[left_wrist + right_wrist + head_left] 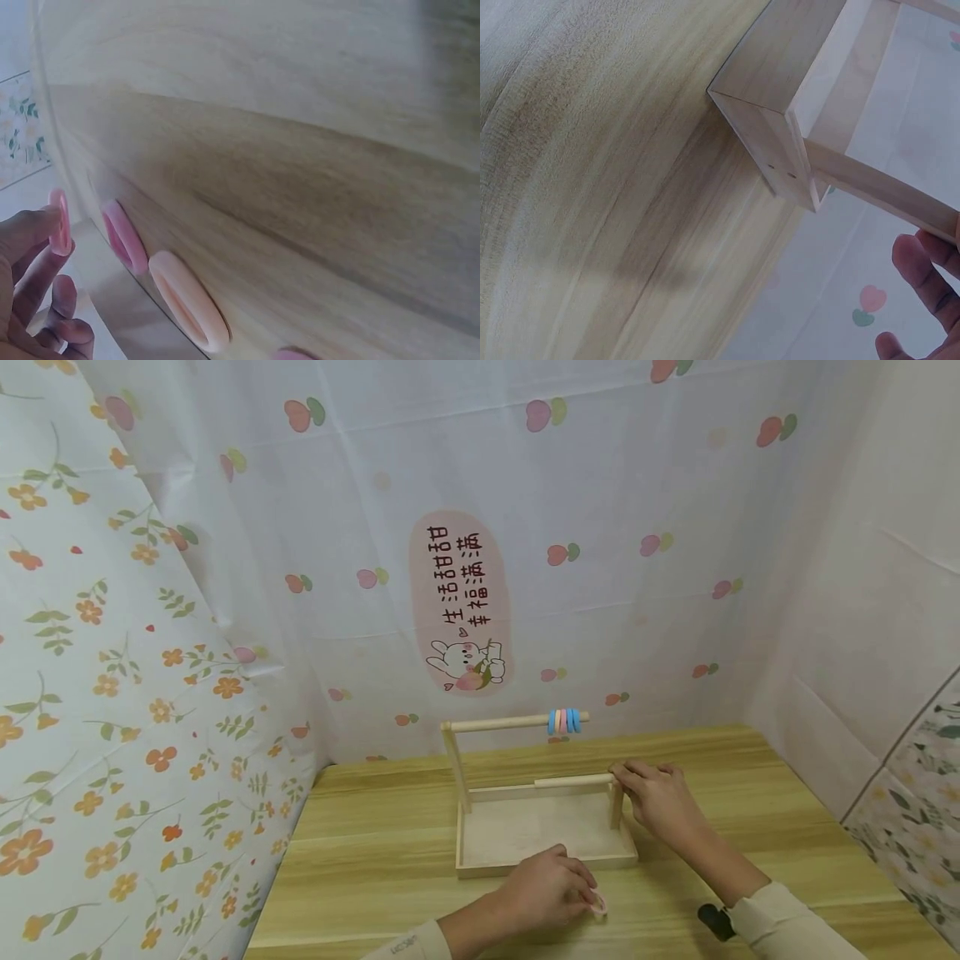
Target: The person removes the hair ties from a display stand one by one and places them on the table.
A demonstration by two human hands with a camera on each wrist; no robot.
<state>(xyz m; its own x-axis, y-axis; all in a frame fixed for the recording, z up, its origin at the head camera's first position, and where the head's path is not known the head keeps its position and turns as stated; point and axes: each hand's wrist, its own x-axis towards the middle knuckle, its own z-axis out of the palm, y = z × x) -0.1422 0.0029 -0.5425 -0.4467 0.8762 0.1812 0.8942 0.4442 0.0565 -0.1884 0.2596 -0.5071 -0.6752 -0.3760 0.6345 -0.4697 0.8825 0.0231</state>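
I'm steadying the wooden rack (546,827) while pinching a ring.
My right hand (656,797) is gripping the near dowel's (573,781) end — bracing it — while my left hand (551,887) is pinching a pink ring (60,222), more rings (187,300) lying just beside it.

The left hand (551,887) lies near, fingers curled in a pinch; the right hand (656,797) reaches farther, fingertips curled.

A pale wooden rack (525,827) stands on the table: a shallow tray with posts carrying two horizontal dowels. The lower dowel (573,781) is gripped at its right end. Flat pink rings (124,236) lie before the tray; one ring (60,221) is pinched upright.
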